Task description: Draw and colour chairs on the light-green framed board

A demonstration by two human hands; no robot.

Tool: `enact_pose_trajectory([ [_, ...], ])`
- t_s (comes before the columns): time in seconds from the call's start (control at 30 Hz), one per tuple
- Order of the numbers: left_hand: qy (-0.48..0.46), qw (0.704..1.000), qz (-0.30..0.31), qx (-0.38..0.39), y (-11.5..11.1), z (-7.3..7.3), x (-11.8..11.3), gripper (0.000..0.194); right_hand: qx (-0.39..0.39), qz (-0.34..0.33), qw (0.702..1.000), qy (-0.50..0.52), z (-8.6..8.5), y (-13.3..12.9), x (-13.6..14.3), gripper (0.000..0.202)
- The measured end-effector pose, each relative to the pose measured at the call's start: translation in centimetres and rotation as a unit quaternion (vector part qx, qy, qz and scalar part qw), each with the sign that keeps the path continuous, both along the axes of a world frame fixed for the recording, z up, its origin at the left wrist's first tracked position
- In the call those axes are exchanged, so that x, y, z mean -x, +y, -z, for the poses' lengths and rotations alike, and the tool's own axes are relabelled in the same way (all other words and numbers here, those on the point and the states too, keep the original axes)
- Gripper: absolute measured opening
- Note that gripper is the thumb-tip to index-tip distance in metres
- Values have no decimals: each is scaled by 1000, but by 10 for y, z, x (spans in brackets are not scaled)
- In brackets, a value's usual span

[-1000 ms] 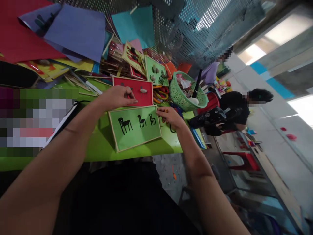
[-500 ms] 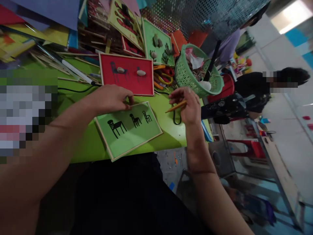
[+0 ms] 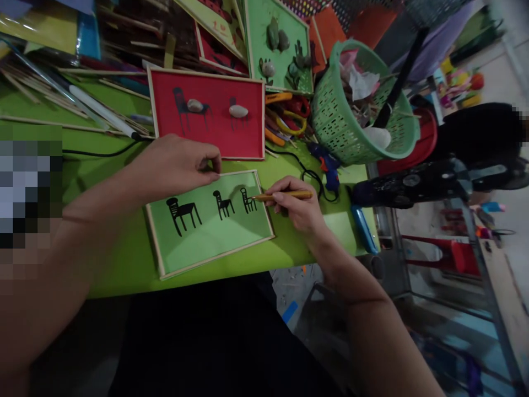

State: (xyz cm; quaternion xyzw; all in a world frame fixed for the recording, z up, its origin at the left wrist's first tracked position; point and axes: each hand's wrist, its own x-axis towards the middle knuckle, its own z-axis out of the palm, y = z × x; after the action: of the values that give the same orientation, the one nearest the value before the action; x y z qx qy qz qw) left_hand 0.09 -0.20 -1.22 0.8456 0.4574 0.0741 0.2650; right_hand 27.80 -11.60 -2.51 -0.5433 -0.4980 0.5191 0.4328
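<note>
A green picture in a thin wooden frame (image 3: 215, 237) lies on the table in front of me, with black chairs drawn in a row. My left hand (image 3: 188, 162) is at its top edge, fingers curled and pinched against the frame. My right hand (image 3: 300, 207) holds a yellow-brown pen (image 3: 291, 195), its tip at the smallest chair drawing (image 3: 248, 200) on the right. That chair is partly outlined; the other two look filled in black. Just behind stands a red framed picture (image 3: 223, 140) with two pale stones over its chair drawings.
Scissors (image 3: 295, 122) and a blue glue gun (image 3: 328, 168) lie near a green basket (image 3: 326, 113) of scraps. Another framed green picture (image 3: 256, 44) with stones leans behind. Sticks (image 3: 28, 82) and coloured paper crowd the left. A person in dark clothes (image 3: 475, 132) is at the right.
My right hand has come left and down from above the table, bringing the pen tip onto the smallest chair drawing. My left hand stays at the frame's top edge. The view has shifted.
</note>
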Motion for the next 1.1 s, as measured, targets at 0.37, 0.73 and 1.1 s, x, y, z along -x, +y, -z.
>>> enact_pose_trajectory([
  [0.37, -57, 995, 76, 39, 4, 3, 1, 35, -27, 5, 998, -54, -4, -4, 2, 33],
  [0.73, -51, 994, 70, 66, 4, 4, 0, 33, -35, 2, 997, -62, -4, -6, 5, 30],
  [1.1, -86, 989, 116, 24, 8, 14, 10, 39, -37, -6, 997, -68, -5, -5, 5, 28],
])
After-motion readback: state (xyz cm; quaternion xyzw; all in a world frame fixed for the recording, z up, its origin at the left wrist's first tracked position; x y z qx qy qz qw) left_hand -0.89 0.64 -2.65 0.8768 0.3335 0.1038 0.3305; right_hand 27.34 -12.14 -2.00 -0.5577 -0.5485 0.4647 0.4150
